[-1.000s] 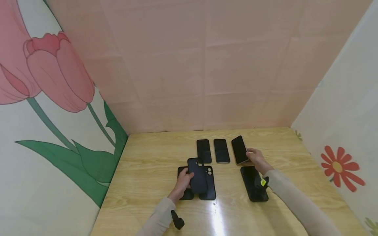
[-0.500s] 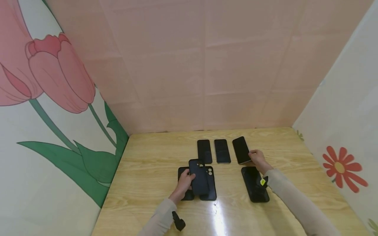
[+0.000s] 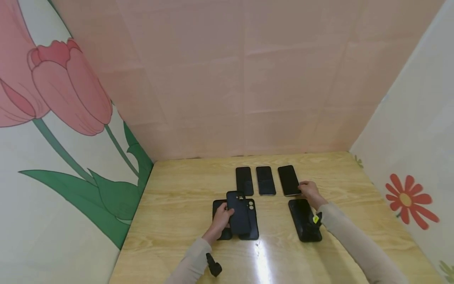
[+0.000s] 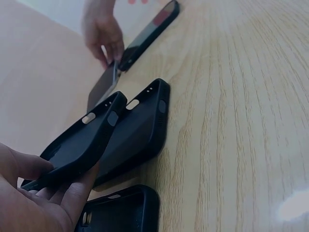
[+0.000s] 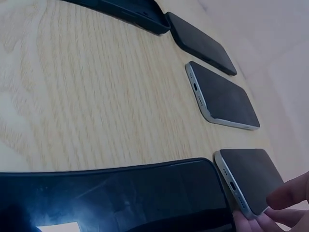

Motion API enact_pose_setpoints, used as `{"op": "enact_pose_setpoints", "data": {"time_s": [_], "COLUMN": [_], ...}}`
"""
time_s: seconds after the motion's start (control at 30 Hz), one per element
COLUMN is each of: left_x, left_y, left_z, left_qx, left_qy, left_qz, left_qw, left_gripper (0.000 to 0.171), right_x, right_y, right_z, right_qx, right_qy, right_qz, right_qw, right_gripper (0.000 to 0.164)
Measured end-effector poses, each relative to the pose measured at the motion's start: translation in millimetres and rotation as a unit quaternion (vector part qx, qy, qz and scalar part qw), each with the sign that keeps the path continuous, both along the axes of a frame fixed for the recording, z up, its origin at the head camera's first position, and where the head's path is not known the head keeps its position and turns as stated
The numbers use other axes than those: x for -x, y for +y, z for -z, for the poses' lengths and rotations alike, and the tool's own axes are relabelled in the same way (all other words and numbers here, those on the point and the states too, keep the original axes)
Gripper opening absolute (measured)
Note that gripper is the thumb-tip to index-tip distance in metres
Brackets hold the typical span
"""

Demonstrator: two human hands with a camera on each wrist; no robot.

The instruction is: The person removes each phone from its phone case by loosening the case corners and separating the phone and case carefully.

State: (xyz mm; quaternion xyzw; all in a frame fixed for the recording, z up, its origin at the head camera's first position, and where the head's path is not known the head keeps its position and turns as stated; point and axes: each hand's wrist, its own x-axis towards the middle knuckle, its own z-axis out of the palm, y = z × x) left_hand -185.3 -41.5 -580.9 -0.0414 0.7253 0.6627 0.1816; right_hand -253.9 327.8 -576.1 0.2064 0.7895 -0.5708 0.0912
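Observation:
My left hand (image 3: pixel 220 220) grips a dark phone case (image 3: pixel 238 213) by its left side, thumb over one edge and fingers underneath. The case is tilted, with its hollow side and port cutouts facing the left wrist view. Beneath it a second case (image 3: pixel 253 221) with a camera cutout lies on the table, and a third case (image 4: pixel 120 212) lies partly hidden by the hand. At the back right, my right hand (image 3: pixel 310 191) pinches the near right corner of a silver-edged phone (image 5: pixel 253 176), thumb on the screen side. That phone lies screen up.
Two more phones lie in a row left of the pinched one: a silver-edged phone (image 3: pixel 266 180) and a dark-edged phone (image 3: pixel 244 181). A larger black phone (image 3: pixel 305 223) lies under the right wrist, close to the pinched phone. Walls border the wooden table (image 3: pixel 184 189).
The phone in the right hand has come down flatter and turned a little straighter with the row. The left hand and its case have moved slightly right, then stayed put.

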Motion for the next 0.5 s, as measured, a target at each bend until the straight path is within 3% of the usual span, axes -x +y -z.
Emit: {"op": "enact_pose_setpoints", "data": {"time_s": [0.5], "left_x": [1.1], "left_y": [3.3], "left_z": [0.6], "left_qx": [0.009], "left_qy": [0.000], "left_qz": [0.009], "left_qw": [0.9999], "left_gripper": [0.036], "right_x": [-1.0], "right_y": [8.0], "right_z": [3.6], "right_qx": [0.048], "right_qy": [0.025], "right_qz": [0.012], "right_qw": [0.998], "right_gripper": [0.050]}}
